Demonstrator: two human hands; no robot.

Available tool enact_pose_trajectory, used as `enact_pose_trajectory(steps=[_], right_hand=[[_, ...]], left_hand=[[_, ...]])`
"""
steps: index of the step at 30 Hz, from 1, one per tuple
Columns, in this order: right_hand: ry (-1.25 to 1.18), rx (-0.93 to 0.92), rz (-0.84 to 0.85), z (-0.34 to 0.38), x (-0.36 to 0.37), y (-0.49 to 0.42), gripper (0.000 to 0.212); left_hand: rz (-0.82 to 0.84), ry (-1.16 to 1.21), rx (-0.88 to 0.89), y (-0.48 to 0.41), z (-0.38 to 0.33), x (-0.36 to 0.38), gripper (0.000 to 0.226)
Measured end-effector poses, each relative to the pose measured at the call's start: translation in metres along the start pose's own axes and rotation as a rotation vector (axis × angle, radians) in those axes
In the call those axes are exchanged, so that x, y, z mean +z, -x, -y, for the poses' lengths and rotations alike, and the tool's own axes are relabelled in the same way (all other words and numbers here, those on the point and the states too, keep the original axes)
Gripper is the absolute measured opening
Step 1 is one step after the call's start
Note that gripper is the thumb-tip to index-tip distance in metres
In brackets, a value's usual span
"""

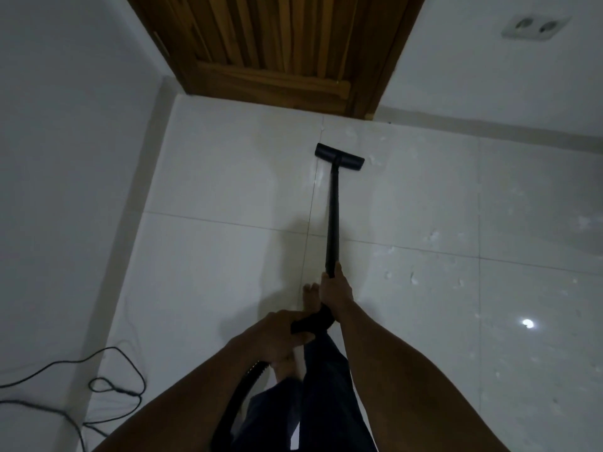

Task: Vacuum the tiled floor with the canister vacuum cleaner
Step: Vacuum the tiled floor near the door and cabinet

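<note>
Two bare forearms are reaching forward over dark trousers, and one ribbed black hose (235,396) is curving up from under the left forearm. The left hand (277,334) is wrapping its fingers around the bent black handle (310,322) where the hose is joining the tube. Just ahead of it, the right hand (336,291) is clamping around the near end of the single black wand (333,216), so both hands are holding the vacuum, one behind the other and almost touching. One bare foot (310,295) is showing just left of the right hand; a second is peeking out below the left hand, mostly hidden. At the lower left, one dark cable (107,383) is looping across a white surface whose nature I cannot tell. The wand is slanting away from the hands to one flat floor head (339,157), which is resting on the tiled floor (228,177) well ahead of the hands, beside a grout line. White specks (414,277) are lying scattered on the tiles to the right, and one bright light spot (527,323) is reflecting there. Beyond the head, one wooden door (277,44) is standing in the corner, and one double socket (535,26) with two outlets is sitting on the wall to its right.
</note>
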State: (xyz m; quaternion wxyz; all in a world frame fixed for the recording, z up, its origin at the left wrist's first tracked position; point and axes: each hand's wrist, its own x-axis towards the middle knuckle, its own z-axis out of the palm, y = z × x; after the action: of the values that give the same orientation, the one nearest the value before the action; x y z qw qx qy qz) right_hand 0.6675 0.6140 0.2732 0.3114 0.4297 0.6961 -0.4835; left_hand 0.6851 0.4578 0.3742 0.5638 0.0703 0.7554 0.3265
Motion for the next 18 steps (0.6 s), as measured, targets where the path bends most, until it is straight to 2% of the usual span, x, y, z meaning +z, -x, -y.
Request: enact_pose_trajectory(steps=[5, 13, 18], right_hand=[[0.053, -0.018, 0.007, 0.056, -0.018, -0.043, 0.060], [0.105, 0.005, 0.000, 0.120, -0.037, -0.094, 0.061], [0.116, 0.011, -0.013, 0.142, -0.042, -0.109, 0.061]], left_hand=[[-0.038, 0.004, -0.003, -0.047, -0.022, -0.046, 0.043], [-0.032, -0.001, -0.071, -0.096, -0.060, -0.103, 0.041], [-0.018, 0.076, -0.096, -0.110, -0.071, -0.119, 0.046]])
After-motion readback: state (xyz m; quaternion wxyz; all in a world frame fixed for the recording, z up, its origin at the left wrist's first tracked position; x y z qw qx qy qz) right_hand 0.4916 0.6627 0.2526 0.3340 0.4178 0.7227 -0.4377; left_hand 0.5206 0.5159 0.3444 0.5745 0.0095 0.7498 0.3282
